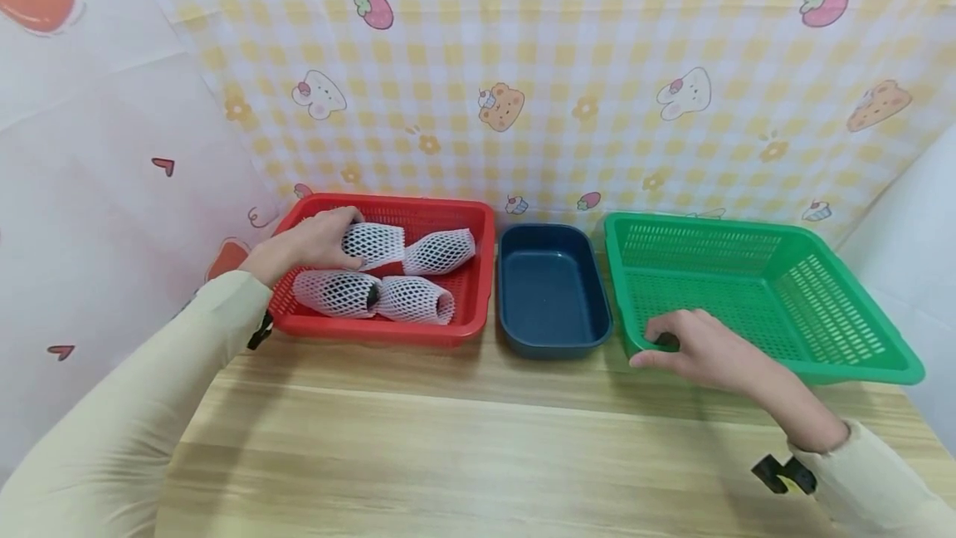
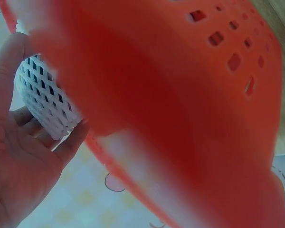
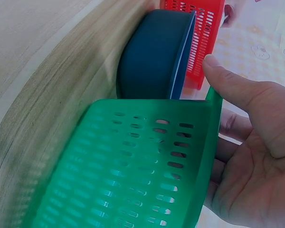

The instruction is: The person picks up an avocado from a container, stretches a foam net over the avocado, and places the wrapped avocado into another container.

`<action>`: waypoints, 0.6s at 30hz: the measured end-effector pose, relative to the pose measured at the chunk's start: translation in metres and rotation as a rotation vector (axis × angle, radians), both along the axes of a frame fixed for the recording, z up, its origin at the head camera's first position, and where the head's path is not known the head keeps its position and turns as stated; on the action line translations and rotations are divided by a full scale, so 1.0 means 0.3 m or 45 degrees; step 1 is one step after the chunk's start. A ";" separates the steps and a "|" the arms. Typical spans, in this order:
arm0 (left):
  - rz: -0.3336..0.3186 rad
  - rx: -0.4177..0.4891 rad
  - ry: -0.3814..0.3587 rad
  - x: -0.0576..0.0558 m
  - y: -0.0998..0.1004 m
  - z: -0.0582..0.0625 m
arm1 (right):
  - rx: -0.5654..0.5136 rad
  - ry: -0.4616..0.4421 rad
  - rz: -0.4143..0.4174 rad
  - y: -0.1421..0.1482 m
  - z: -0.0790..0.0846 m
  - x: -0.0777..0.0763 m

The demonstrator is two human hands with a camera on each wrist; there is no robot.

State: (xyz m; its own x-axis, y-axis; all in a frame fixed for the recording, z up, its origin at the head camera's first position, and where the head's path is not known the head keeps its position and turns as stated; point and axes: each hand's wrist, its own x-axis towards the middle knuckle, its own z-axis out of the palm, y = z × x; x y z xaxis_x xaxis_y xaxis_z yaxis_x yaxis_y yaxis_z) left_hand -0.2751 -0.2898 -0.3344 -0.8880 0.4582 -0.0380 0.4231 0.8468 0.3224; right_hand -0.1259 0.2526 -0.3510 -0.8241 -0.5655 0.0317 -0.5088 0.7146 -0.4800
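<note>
In the head view, my left hand [image 1: 321, 239] reaches into the red basket [image 1: 466, 330] and grips a white foam net sleeve [image 1: 381, 241] at the back left. Dark contents show through its mesh [image 2: 45, 92] in the left wrist view, where thumb and fingers stand on either side. Beside it lie another sleeve [image 1: 441, 252] at the back right and two in front, one [image 1: 332, 291] with a dark end showing, the other [image 1: 414, 300]. My right hand [image 1: 698, 347] holds the near left corner of the green basket [image 3: 133, 156], fingers inside, thumb by the rim.
Between the two baskets stands a dark blue rectangular tub [image 1: 553, 293] with nothing in it. Bare wooden tabletop [image 1: 478, 447] spreads in front. Behind hangs a yellow checked cloth [image 1: 463, 48]; white cloth [image 1: 97, 189] hangs at the left.
</note>
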 end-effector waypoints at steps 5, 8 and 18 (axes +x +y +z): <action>-0.022 0.006 -0.013 -0.002 0.007 -0.006 | -0.001 0.010 -0.001 0.002 0.002 0.003; -0.029 0.031 -0.023 -0.005 0.009 -0.012 | -0.003 0.008 0.004 0.001 0.001 0.004; -0.050 0.028 -0.030 -0.018 0.019 -0.038 | -0.007 0.027 0.005 0.000 -0.004 -0.001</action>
